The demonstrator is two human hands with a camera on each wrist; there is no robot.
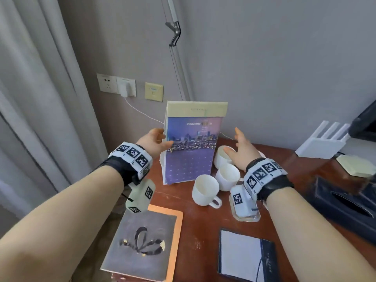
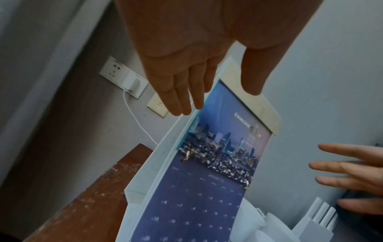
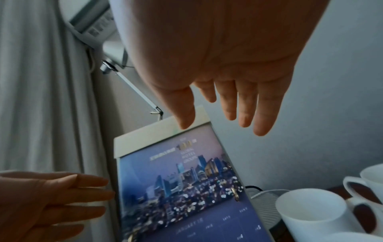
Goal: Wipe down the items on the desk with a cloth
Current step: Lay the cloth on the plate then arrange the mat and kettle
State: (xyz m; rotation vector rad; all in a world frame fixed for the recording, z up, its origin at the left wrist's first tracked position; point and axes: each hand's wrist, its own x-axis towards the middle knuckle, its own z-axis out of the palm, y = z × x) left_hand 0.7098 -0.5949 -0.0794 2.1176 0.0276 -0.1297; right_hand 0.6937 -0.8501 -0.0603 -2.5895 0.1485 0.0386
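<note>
Your left hand (image 1: 153,141) sits at the left edge of the tall standing desk calendar with the blue city-skyline print and cream header (image 1: 191,147). Its fingers are straight and held together, with the thumb across the front of the print. The views do not settle whether it has closed on the card, so treat it as flat against the edge, not clamped. The calendar stands upright near the back left corner of the reddish-brown wooden desk (image 1: 203,220). I'd say you are bracketing it from both sides to steady or lift it for wiping.

In front of it, at the desk's near left edge, lies a grey folder with a dark flower motif and orange border (image 1: 142,247). No cloth shows in any view, so the wiping tool is either out of frame or not yet picked up.

Just right of the calendar stand three white ceramic cups (image 1: 206,190), open side up. They look empty, though the one farthest back is partly hidden by your right hand (image 1: 240,149). That hand hovers above them, fingers spread and straight, holding nothing and well clear of the calendar's right edge. Mind the cups as it moves in.

Nearer you lies a dark booklet with a white page (image 1: 244,255).
</note>
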